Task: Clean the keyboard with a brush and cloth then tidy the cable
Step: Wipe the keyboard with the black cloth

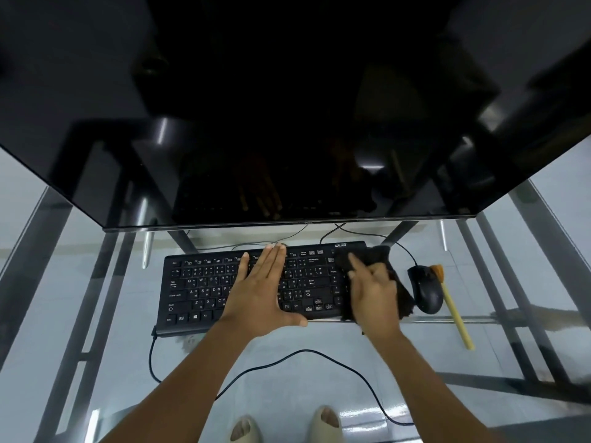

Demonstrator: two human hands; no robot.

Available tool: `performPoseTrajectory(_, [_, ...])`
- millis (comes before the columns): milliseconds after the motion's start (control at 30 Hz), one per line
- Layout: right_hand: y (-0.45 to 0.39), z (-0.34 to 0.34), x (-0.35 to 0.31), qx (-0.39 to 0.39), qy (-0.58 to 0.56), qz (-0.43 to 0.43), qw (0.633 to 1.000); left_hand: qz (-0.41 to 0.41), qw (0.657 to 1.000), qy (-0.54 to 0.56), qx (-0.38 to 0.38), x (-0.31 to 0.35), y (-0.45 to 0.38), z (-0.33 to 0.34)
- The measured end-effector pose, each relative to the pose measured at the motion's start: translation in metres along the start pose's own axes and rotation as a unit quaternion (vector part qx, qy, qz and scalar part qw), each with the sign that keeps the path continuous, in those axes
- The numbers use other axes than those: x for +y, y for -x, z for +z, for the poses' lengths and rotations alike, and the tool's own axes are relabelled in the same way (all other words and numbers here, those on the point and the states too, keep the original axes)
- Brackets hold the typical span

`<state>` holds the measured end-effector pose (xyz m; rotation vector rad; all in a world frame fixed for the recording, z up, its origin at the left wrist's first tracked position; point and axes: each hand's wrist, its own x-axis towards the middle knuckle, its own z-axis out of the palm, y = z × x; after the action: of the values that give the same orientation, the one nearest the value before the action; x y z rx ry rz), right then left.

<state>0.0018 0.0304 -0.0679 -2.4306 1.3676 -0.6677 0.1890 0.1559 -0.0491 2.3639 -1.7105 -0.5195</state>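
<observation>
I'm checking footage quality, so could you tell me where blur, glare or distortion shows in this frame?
Head view: right hand and cloth smeared by motion; left hand sharper; dark monitor mirrors hands and brush; glass desk glares near front; wide lens bows monitor edges.

Mouse and brush crowding keyboard's right
</observation>
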Motion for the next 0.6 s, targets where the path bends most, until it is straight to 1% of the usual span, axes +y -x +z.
performPoseTrajectory(33, [0.007, 0.003, -0.012, -0.012, 0.008, -0.035, 0.999, 0.0, 1.0, 0.001, 0.003, 0.0, 0.0, 0.0])
performPoseTrajectory(67, [0.019, 0.006, -0.024, -0.035, 0.014, -0.094, 0.995, 0.0, 1.0, 0.004, 0.004, 0.0, -0.001, 0.001])
performPoseTrajectory(133, [0.037, 0.005, -0.038, -0.096, 0.026, -0.235, 0.967, 0.004, 1.0, 0.002, 0.004, 0.0, -0.002, 0.002])
performPoseTrajectory(167, [0.036, 0.002, -0.037, -0.12, 0.036, -0.278, 0.952, 0.006, 1.0, -0.003, 0.003, 0.0, -0.002, 0.002])
performPoseTrajectory(200, [0.029, 0.001, -0.029, -0.125, 0.041, -0.287, 0.949, 0.005, 1.0, -0.005, 0.0, 0.0, -0.002, 0.001])
performPoseTrajectory(233, [0.02, 0.0, -0.018, -0.112, 0.038, -0.255, 0.96, 0.002, 1.0, -0.003, -0.005, 0.0, -0.002, 0.001])
performPoseTrajectory(267, [0.01, -0.002, -0.006, -0.086, 0.024, -0.19, 0.978, 0.0, 1.0, -0.001, -0.008, 0.0, -0.002, 0.001])
performPoseTrajectory(300, [-0.001, -0.003, 0.004, -0.051, 0.005, -0.104, 0.993, 0.0, 1.0, -0.001, -0.009, 0.0, -0.002, 0.001])
performPoseTrajectory(333, [-0.009, -0.004, 0.009, -0.02, -0.008, -0.018, 1.0, 0.0, 1.0, -0.001, -0.009, 0.0, -0.001, 0.0])
performPoseTrajectory(367, [-0.012, -0.003, 0.006, -0.004, -0.01, 0.034, 0.999, 0.0, 1.0, -0.002, -0.006, 0.0, -0.001, 0.0])
performPoseTrajectory(400, [-0.01, 0.002, -0.002, -0.002, -0.004, 0.037, 0.999, -0.001, 1.0, -0.001, -0.003, -0.001, -0.001, 0.001])
performPoseTrajectory(433, [-0.005, 0.006, -0.015, -0.018, 0.004, 0.004, 1.0, -0.001, 1.0, 0.0, 0.0, -0.001, -0.001, 0.002])
performPoseTrajectory(467, [0.005, 0.01, -0.032, -0.047, 0.019, -0.053, 0.997, 0.0, 1.0, 0.002, 0.003, -0.001, -0.002, 0.003])
performPoseTrajectory(533, [0.025, 0.017, -0.056, -0.114, 0.044, -0.195, 0.973, 0.01, 1.0, 0.002, 0.008, -0.002, -0.003, 0.005])
performPoseTrajectory(567, [0.028, 0.016, -0.061, -0.132, 0.047, -0.238, 0.961, 0.017, 1.0, -0.001, 0.005, -0.004, -0.003, 0.004])
performPoseTrajectory(600, [0.024, 0.015, -0.06, -0.126, 0.038, -0.249, 0.959, 0.024, 1.0, -0.007, -0.002, -0.006, -0.003, 0.002])
